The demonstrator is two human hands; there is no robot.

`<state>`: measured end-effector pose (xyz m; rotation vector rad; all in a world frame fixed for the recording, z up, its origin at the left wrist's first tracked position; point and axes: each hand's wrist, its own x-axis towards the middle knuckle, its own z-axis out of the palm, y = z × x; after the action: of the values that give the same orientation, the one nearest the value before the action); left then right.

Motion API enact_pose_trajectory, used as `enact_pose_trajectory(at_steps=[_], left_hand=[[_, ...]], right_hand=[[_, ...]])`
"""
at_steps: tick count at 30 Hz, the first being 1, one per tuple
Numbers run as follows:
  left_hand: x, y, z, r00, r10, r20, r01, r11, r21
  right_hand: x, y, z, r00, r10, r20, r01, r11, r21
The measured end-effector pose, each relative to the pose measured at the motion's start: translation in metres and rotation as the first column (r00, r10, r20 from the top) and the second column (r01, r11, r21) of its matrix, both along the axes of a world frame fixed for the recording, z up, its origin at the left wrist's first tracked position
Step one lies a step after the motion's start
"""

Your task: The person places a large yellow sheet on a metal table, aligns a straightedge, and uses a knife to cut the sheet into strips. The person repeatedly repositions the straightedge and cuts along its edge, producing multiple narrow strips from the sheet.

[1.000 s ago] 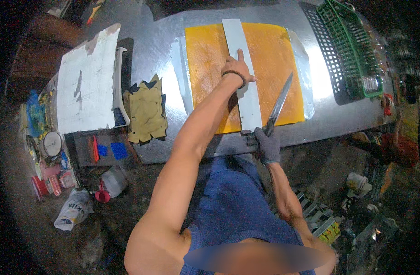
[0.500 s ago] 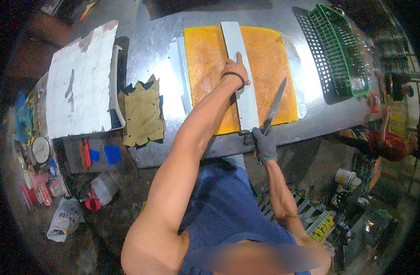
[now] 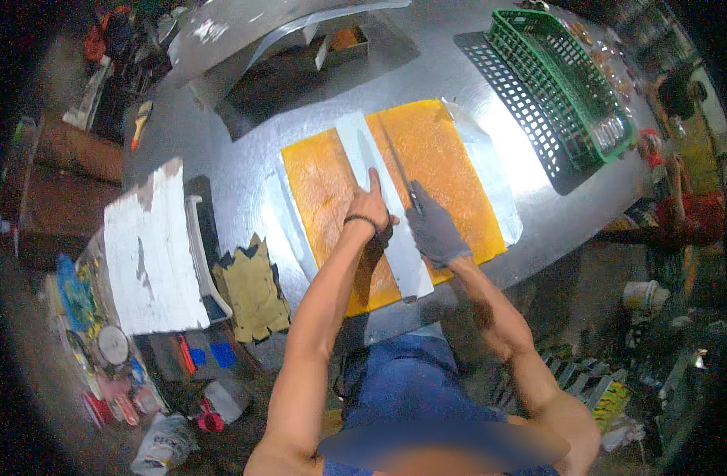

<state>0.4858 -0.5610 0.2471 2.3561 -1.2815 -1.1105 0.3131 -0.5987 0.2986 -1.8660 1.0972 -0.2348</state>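
Observation:
A wide orange-yellow sheet (image 3: 446, 166), flat and glossy, lies on the metal table. Across it runs a long pale flat straightedge (image 3: 407, 266). My bare left hand (image 3: 369, 210) presses down on the straightedge near its middle, index finger stretched forward along it. In a grey glove, my right hand (image 3: 439, 230) grips a long knife (image 3: 397, 159) by its handle. The knife's blade points away from me, on the sheet close along the straightedge's right edge. Whether the blade has sunk into the sheet, I cannot tell.
At the right stands a green plastic basket (image 3: 558, 87). An olive-coloured jagged piece (image 3: 254, 292) and a white board (image 3: 153, 258) lie at the left. Far back are a small metal box (image 3: 349, 47) and a brush (image 3: 141, 125). The metal table's (image 3: 530, 266) near edge runs before me.
My right hand has brought the knife from the sheet's near right side up beside the straightedge. My left hand stays on the straightedge. The whole view has shifted and turned.

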Motion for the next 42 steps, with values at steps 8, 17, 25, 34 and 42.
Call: enact_pose_trajectory(at_steps=[8,17,25,34,42], left_hand=[[-0.004,0.003,0.006,0.992,-0.004,0.126,0.005,1.0,-0.008],[0.001,0.006,-0.01,0.987,-0.025,0.156,0.035,0.998,-0.06],[0.002,0.006,-0.011,0.993,-0.025,0.119,0.026,1.0,-0.008],[-0.002,0.007,0.005,0.991,-0.027,0.133,0.032,0.999,-0.042],[-0.001,0.008,-0.005,0.955,-0.062,0.29,0.106,0.985,-0.139]], right_hand=[[0.067,-0.059,-0.03,0.993,0.095,0.067,-0.097,0.995,0.034],[0.077,-0.055,-0.031,0.993,0.101,0.057,-0.099,0.994,-0.042],[0.072,-0.056,-0.015,0.987,0.108,0.116,-0.097,0.991,-0.092],[0.068,-0.052,-0.013,0.99,0.129,0.06,-0.128,0.992,-0.018],[0.058,-0.045,-0.005,0.984,0.157,-0.083,-0.164,0.983,-0.087]])
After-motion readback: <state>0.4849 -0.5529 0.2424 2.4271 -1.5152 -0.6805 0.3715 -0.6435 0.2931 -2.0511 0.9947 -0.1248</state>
